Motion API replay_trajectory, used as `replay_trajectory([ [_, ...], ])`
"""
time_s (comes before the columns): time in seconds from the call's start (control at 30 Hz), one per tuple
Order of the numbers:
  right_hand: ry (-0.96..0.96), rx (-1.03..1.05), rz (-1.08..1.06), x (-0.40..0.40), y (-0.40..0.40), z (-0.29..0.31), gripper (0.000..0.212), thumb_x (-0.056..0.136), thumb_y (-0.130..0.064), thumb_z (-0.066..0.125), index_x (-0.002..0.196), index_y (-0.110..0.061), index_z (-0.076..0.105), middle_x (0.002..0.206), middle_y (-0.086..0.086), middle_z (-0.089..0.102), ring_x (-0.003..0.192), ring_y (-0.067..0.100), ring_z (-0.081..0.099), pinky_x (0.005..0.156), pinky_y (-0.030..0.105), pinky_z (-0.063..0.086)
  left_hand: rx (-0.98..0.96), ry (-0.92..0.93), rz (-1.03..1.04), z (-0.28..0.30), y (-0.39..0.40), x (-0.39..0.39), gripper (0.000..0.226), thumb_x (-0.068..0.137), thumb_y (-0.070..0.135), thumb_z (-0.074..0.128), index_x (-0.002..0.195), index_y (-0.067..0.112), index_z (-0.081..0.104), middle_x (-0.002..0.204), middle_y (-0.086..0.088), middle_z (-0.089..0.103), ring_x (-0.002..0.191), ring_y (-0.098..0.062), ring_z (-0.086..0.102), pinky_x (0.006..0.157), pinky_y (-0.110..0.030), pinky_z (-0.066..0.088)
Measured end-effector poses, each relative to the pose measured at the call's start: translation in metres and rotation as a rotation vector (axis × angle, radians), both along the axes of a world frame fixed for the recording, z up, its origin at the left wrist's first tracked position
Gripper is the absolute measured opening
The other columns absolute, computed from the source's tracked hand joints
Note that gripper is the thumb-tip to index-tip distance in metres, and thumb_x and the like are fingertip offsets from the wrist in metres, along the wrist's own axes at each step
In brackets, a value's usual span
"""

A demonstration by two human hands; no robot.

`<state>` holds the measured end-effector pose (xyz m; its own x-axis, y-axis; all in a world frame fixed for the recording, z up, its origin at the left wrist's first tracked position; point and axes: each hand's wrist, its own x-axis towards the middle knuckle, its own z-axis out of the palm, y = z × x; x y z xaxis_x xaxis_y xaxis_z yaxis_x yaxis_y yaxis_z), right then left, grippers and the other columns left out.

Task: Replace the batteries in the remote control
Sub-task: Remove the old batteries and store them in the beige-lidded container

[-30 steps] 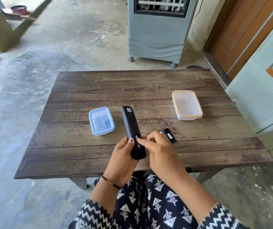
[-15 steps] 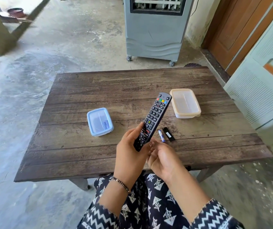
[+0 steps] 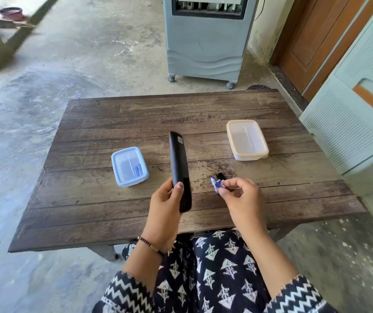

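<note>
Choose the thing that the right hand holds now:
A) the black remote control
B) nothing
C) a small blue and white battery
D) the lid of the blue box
C: the right hand pinches a small blue and white battery in its fingers, while the left hand holds the remote control.

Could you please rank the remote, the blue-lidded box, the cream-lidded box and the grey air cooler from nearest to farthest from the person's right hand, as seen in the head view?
From the right hand:
1. Remote, just to its left, held in the left hand.
2. Cream-lidded box, beyond it on the table's right side.
3. Blue-lidded box, left of the remote.
4. Air cooler, on the floor past the table.
</note>
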<state>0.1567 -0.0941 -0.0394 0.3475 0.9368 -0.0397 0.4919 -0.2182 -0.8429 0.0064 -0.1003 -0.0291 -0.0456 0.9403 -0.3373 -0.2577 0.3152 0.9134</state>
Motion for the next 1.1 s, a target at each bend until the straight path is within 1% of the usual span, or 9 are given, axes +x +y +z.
replay_trajectory([
  [0.13, -0.346, 0.049, 0.097, -0.005, 0.007, -0.002, 0.007, 0.076, -0.017, 0.071, 0.081, -0.020, 0.067, 0.076, -0.006, 0.061, 0.073, 0.013, 0.055, 0.060, 0.023, 0.038, -0.101, -0.143, 0.029, 0.000, 0.001, 0.000, 0.023, 0.097, 0.012, 0.040, 0.097, 0.007, 0.062, 0.093, -0.014, 0.061, 0.089, -0.022, 0.055, 0.083, -0.038, 0.046],
  [0.23, -0.566, 0.098, 0.217, -0.017, 0.011, -0.006, 0.016, 0.082, -0.020, 0.066, 0.097, -0.016, 0.063, 0.088, -0.002, 0.063, 0.085, 0.018, 0.052, 0.067, 0.025, 0.039, -0.117, -0.099, 0.046, -0.003, 0.003, 0.000, 0.025, 0.097, 0.013, 0.041, 0.103, 0.004, 0.063, 0.096, -0.015, 0.067, 0.089, -0.025, 0.061, 0.091, -0.048, 0.047],
  [0.33, -0.700, 0.106, 0.261, -0.021, 0.017, -0.011, 0.018, 0.083, -0.023, 0.064, 0.099, -0.014, 0.061, 0.095, 0.003, 0.064, 0.088, 0.021, 0.053, 0.071, 0.029, 0.044, -0.148, -0.026, 0.062, -0.008, 0.005, -0.001, 0.023, 0.095, 0.015, 0.046, 0.098, 0.006, 0.067, 0.092, -0.013, 0.069, 0.088, -0.027, 0.061, 0.090, -0.051, 0.048],
  [0.43, -0.721, 0.111, 0.260, -0.022, 0.018, -0.016, 0.022, 0.079, -0.028, 0.068, 0.093, -0.013, 0.060, 0.092, 0.004, 0.060, 0.085, 0.022, 0.052, 0.069, 0.030, 0.046, -0.157, 0.057, 0.041, -0.011, 0.007, -0.003, 0.021, 0.093, 0.019, 0.051, 0.093, 0.010, 0.070, 0.094, -0.014, 0.071, 0.090, -0.027, 0.062, 0.093, -0.050, 0.048],
  [0.6, -0.663, 0.114, 0.228, -0.015, 0.015, -0.024, 0.024, 0.079, -0.025, 0.068, 0.098, -0.011, 0.063, 0.094, 0.007, 0.053, 0.091, 0.025, 0.051, 0.071, 0.033, 0.049, -0.102, 0.211, 0.068, -0.016, 0.011, -0.002, 0.012, 0.090, 0.015, 0.057, 0.091, 0.015, 0.069, 0.083, -0.004, 0.072, 0.076, -0.012, 0.065, 0.071, -0.022, 0.054],
  [0.73, -0.666, 0.129, 0.236, -0.013, 0.015, -0.026, 0.018, 0.079, -0.019, 0.068, 0.094, -0.009, 0.064, 0.091, 0.008, 0.055, 0.089, 0.026, 0.052, 0.072, 0.036, 0.050, -0.054, 0.475, 0.068, -0.018, 0.013, 0.001, 0.023, 0.085, 0.019, 0.064, 0.105, 0.010, 0.065, 0.087, -0.004, 0.071, 0.080, -0.015, 0.066, 0.081, -0.035, 0.056],
  [0.87, -0.680, 0.170, 0.261, -0.012, 0.015, -0.026, 0.016, 0.074, -0.010, 0.072, 0.088, -0.005, 0.067, 0.083, 0.010, 0.058, 0.083, 0.028, 0.055, 0.072, 0.036, 0.050, -0.019, 0.727, 0.028, -0.015, 0.017, 0.001, 0.032, 0.083, 0.020, 0.066, 0.113, 0.012, 0.058, 0.087, 0.005, 0.064, 0.074, -0.005, 0.060, 0.077, -0.024, 0.050],
  [1.0, -0.695, 0.215, 0.303, -0.010, 0.015, -0.024, 0.017, 0.070, -0.006, 0.075, 0.085, -0.003, 0.068, 0.081, 0.010, 0.058, 0.078, 0.027, 0.056, 0.067, 0.035, 0.054, 0.025, 0.977, -0.053, -0.015, 0.018, 0.000, 0.035, 0.085, 0.022, 0.062, 0.118, 0.012, 0.057, 0.113, -0.006, 0.059, 0.103, -0.020, 0.056, 0.088, -0.022, 0.037],
  [1.1, -0.692, 0.213, 0.303, -0.007, 0.019, -0.023, 0.026, 0.070, -0.007, 0.075, 0.095, -0.002, 0.067, 0.093, 0.012, 0.060, 0.087, 0.029, 0.057, 0.073, 0.035, 0.053, 0.017, 1.020, -0.081, -0.014, 0.020, 0.000, 0.037, 0.085, 0.021, 0.061, 0.121, 0.013, 0.055, 0.120, -0.008, 0.055, 0.108, -0.022, 0.054, 0.088, -0.020, 0.034],
])
